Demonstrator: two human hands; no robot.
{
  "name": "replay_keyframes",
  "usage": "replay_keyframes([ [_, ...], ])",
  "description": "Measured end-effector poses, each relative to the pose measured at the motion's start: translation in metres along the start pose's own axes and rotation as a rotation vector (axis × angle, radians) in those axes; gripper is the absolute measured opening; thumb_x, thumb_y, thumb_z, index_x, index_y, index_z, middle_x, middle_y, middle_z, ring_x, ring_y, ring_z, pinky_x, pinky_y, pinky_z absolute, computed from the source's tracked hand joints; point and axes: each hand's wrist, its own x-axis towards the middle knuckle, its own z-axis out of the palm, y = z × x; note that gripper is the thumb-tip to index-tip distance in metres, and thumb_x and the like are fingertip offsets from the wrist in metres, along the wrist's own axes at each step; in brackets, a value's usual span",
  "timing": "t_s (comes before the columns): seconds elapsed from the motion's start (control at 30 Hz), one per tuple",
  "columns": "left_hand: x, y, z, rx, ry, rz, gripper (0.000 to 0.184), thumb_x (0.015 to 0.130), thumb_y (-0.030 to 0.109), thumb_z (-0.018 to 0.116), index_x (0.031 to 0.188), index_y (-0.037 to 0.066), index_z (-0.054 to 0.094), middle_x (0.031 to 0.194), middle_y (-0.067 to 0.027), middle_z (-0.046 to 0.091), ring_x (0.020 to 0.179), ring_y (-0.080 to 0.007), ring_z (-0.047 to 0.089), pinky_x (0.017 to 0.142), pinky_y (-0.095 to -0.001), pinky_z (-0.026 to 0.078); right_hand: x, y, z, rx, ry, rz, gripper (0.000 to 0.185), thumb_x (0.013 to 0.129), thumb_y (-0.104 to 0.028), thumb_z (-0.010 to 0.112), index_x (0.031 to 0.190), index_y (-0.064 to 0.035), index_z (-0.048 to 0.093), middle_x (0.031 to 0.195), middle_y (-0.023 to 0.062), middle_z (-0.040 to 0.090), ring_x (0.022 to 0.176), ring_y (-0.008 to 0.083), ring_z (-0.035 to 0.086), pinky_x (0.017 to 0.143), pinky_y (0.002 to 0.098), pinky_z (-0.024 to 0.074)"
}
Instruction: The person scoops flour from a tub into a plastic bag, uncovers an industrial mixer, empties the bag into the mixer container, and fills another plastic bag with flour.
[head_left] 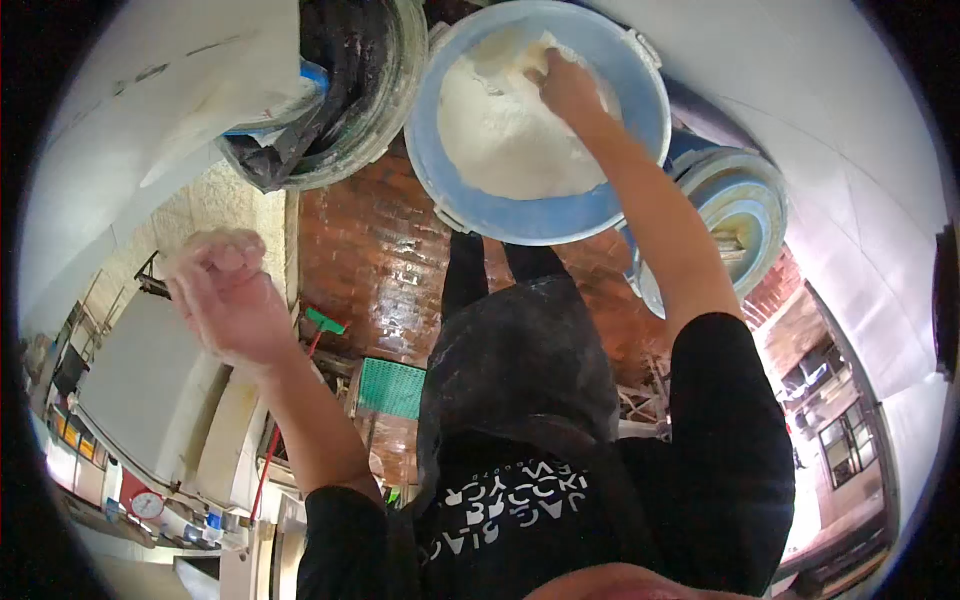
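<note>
A large blue tub (425,130) of white powder (520,140) stands in front of me. My right hand (572,88) reaches into its far side. The fingers are bent down at the powder beside a pale, yellowish patch (500,55); what they grip is hidden. On the left, away from the tub, my left hand (228,295) is raised, coated in white powder. Its fingers are loosely bent and a little blurred, with nothing visible in them.
A round bin (405,90) with a black bag (345,60) stands left of the tub. Right of it is a blue lidded barrel (765,200). Wet reddish tiles (370,230) cover the floor. A green crate (390,388) and a red-handled green broom (324,321) are lower left.
</note>
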Motion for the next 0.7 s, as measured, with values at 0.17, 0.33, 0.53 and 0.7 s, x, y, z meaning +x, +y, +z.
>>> replay_keyframes([
  [0.17, 0.0, 0.013, 0.01, -0.027, -0.008, -0.02, 0.027, 0.099, 0.024, 0.045, 0.092, 0.0, 0.055, 0.077, -0.0078, 0.049, 0.068, -0.0197, 0.047, 0.064, -0.0336, 0.039, -0.026, -0.004, 0.002, -0.175, 0.033, -0.096, 0.041, 0.089, -0.035, 0.058, 0.115, -0.0042, 0.052, 0.094, 0.0185, 0.067, 0.093, 0.0376, 0.064, 0.08, 0.0484, 0.0503],
  [0.33, 0.003, 0.012, -0.001, -0.027, -0.005, -0.03, 0.027, 0.099, 0.023, 0.044, 0.092, 0.0, 0.055, 0.077, -0.0081, 0.049, 0.068, -0.0194, 0.047, 0.063, -0.0333, 0.038, -0.026, -0.004, -0.027, -0.528, 0.071, -0.508, 0.025, 0.082, -0.027, 0.063, 0.095, -0.0062, 0.063, 0.089, 0.0164, 0.067, 0.086, 0.0349, 0.066, 0.07, 0.0455, 0.052],
  [0.53, -0.003, 0.004, -0.015, -0.04, 0.015, -0.069, 0.026, 0.1, 0.023, 0.044, 0.091, 0.001, 0.055, 0.077, -0.0079, 0.049, 0.068, -0.0192, 0.047, 0.063, -0.0332, 0.038, -0.02, 0.062, 0.019, -1.236, -0.456, -0.641, 0.028, 0.069, -0.022, 0.067, 0.095, -0.0112, 0.069, 0.089, 0.0061, 0.066, 0.089, 0.0274, 0.064, 0.073, 0.0476, 0.049],
  [0.7, -0.01, -0.015, -0.028, 0.002, 0.028, -0.091, 0.024, 0.099, 0.023, 0.046, 0.091, 0.002, 0.054, 0.077, -0.0069, 0.048, 0.07, -0.0191, 0.047, 0.064, -0.0334, 0.039, -0.07, 0.119, 0.161, -0.558, -0.34, -0.407, 0.03, 0.091, -0.027, 0.048, 0.108, -0.0137, 0.068, 0.112, 0.013, 0.065, 0.104, 0.0305, 0.064, 0.086, 0.0501, 0.0477],
])
